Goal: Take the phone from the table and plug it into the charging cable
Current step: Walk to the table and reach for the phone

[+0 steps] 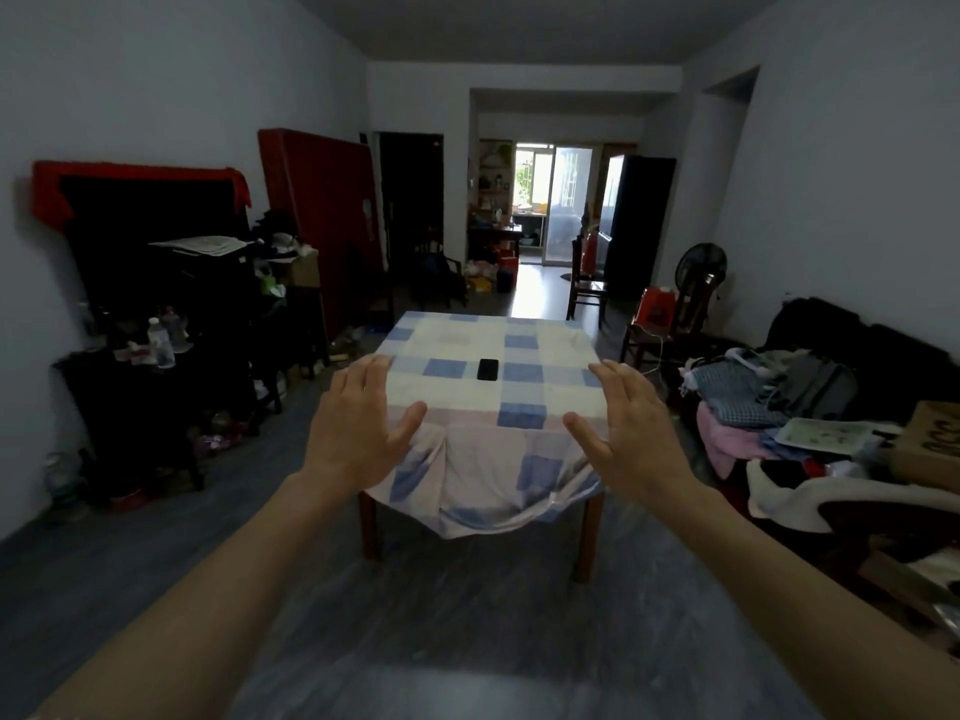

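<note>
A black phone (488, 369) lies flat near the middle of a table (462, 350) covered with a blue, white and pink checked cloth. My left hand (353, 423) and my right hand (631, 426) are both raised in front of me, palms forward, fingers spread, holding nothing. They hover short of the table's near edge, one on each side of the phone. A thin white cable (658, 351) hangs by the wooden chair to the right of the table.
Dark cluttered shelves with bottles (161, 340) stand on the left. A sofa piled with clothes (769, 402) and a cardboard box (935, 444) fill the right. A fan (701, 265) and chairs stand behind the table. Grey floor lies between me and the table.
</note>
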A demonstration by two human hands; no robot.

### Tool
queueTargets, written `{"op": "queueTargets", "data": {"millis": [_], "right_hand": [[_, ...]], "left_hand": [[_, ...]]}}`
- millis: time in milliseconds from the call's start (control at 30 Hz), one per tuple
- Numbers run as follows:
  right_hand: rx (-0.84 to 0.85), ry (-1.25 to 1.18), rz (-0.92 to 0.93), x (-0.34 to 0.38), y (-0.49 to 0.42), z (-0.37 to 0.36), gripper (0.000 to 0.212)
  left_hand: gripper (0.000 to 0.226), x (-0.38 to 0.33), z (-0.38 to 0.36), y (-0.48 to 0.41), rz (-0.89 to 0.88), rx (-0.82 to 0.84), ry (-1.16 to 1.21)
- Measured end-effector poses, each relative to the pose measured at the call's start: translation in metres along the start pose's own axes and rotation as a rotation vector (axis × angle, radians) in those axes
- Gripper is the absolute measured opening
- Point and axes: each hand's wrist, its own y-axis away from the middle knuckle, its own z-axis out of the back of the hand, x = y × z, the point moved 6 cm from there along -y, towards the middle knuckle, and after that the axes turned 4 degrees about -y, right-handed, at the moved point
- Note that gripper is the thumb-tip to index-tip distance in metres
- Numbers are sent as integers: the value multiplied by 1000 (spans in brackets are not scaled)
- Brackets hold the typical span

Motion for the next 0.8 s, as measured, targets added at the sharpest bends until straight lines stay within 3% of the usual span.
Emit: {"op": "queueTargets", "data": {"millis": [800], "right_hand": [[-17, -141, -25, -230, -318, -170, 65]], "left_hand": [[66, 9, -302, -308, 112, 55, -9]]}}
